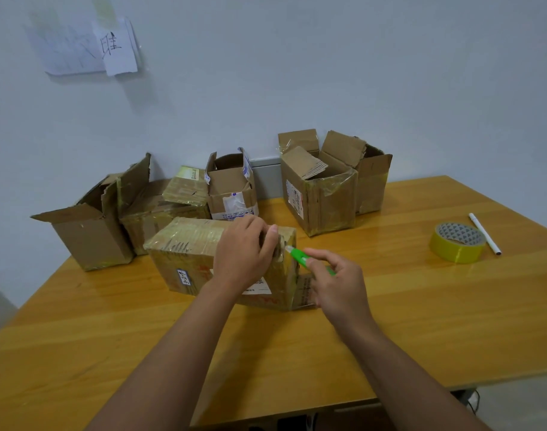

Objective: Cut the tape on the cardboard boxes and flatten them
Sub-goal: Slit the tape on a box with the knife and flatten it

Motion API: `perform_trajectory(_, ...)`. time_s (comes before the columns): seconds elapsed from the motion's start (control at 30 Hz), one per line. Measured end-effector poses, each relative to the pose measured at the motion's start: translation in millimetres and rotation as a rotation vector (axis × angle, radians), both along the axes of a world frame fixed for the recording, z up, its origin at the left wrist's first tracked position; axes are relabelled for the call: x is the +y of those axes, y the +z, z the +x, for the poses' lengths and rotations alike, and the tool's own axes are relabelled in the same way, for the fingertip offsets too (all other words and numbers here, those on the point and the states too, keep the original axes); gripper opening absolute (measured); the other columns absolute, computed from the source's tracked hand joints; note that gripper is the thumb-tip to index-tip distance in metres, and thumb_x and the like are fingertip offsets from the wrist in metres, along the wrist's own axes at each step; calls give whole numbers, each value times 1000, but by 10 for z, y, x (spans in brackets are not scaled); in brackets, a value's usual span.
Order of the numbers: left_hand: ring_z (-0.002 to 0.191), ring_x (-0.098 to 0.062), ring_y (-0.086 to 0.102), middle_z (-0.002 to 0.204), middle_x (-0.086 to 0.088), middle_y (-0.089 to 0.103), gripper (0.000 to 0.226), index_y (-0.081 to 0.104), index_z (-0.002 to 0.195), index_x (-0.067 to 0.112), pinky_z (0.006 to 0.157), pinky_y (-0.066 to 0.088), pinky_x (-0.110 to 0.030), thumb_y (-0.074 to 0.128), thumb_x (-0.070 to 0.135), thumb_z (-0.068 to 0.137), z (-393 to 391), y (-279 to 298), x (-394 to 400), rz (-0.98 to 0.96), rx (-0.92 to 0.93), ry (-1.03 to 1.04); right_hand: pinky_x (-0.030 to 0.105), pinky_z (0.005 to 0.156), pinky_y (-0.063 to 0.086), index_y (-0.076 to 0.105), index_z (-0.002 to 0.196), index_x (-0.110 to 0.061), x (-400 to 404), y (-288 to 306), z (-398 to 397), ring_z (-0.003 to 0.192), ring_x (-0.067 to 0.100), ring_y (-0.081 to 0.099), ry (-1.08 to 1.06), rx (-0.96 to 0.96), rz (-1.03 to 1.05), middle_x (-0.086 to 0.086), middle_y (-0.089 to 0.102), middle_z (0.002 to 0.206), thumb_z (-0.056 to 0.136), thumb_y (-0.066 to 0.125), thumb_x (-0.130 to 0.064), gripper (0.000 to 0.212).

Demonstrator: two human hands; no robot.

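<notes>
A taped cardboard box (185, 253) lies on its side in the middle of the wooden table (390, 321), with white labels on its front. My left hand (244, 253) grips the box's upper right corner, fingers curled over the top edge. My right hand (337, 284) holds a green utility knife (298, 256), whose tip touches the box's right end just below my left fingers. The right end of the box is partly hidden by both hands.
Several opened cardboard boxes stand along the wall: one at the left (88, 234), a small one at the centre (231, 188), a tall pair at the right (322, 194). A yellow tape roll (457, 242) and a white pen (485, 233) lie on the right.
</notes>
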State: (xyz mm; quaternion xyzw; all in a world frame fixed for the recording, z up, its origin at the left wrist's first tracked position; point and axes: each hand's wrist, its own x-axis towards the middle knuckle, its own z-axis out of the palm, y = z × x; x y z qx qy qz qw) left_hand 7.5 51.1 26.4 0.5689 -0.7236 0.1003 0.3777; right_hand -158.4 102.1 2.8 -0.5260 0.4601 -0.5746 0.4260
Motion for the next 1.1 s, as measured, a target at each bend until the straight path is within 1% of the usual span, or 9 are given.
perform_trajectory(0.13,73,-15,39,74,6,43,45,68,79,11,64,27,-29,39,42,93,36,-31,2,-76,56,-8,22,58,46,54,131,-26,-134,57,-102,65,1,53,-78,160,-122,-8,60,84,101,50,-31,31)
perform_trajectory(0.3,74,-12,41,76,9,53,36,67,81,13,65,29,-29,39,34,91,26,-19,52,-72,76,-66,24,51,35,52,111,-18,-464,229,9,52,2,40,19,296,-70,-6,47,71,99,53,-32,19)
perform_trajectory(0.5,74,-13,45,74,5,57,31,70,67,11,63,37,-28,46,27,82,91,-38,108,-63,26,-86,31,61,37,46,110,-17,-714,291,126,68,12,42,187,450,40,-1,45,81,93,61,-38,31)
perform_trajectory(0.57,75,-12,49,76,5,59,31,75,74,14,61,40,-27,48,26,83,119,-21,124,-31,15,-93,35,61,40,48,110,-17,-757,255,143,68,14,45,179,419,83,1,48,82,91,63,-37,32)
perform_trajectory(0.67,80,-11,54,93,6,62,23,76,102,19,64,40,-23,56,17,90,179,73,134,107,-4,-81,48,65,52,56,101,-16,-785,185,180,71,20,54,172,312,123,4,54,80,90,63,-37,25)
perform_trajectory(0.77,79,-8,53,110,9,49,31,65,123,27,66,39,-17,58,17,95,180,194,98,331,0,-121,45,62,54,59,97,-7,-798,162,197,68,23,55,150,248,150,9,54,78,90,63,-32,27)
perform_trajectory(0.9,119,-15,39,129,4,44,40,55,137,28,101,35,-28,57,24,98,167,315,32,460,-105,-107,42,61,53,59,93,-5,-800,160,193,64,21,51,156,188,167,10,50,74,90,64,-31,26)
perform_trajectory(0.97,128,-17,33,138,5,45,41,52,139,30,107,31,-34,56,26,98,156,370,12,464,-238,-90,38,57,49,59,91,-5,-775,155,187,58,17,48,149,211,131,5,46,66,92,63,-32,28)
perform_trajectory(1.1,122,-18,48,140,3,48,41,50,140,27,91,40,-27,52,19,100,73,445,-7,478,-338,-113,34,54,45,59,83,-8,-737,174,154,51,11,45,164,160,105,-6,42,54,97,57,-35,30)
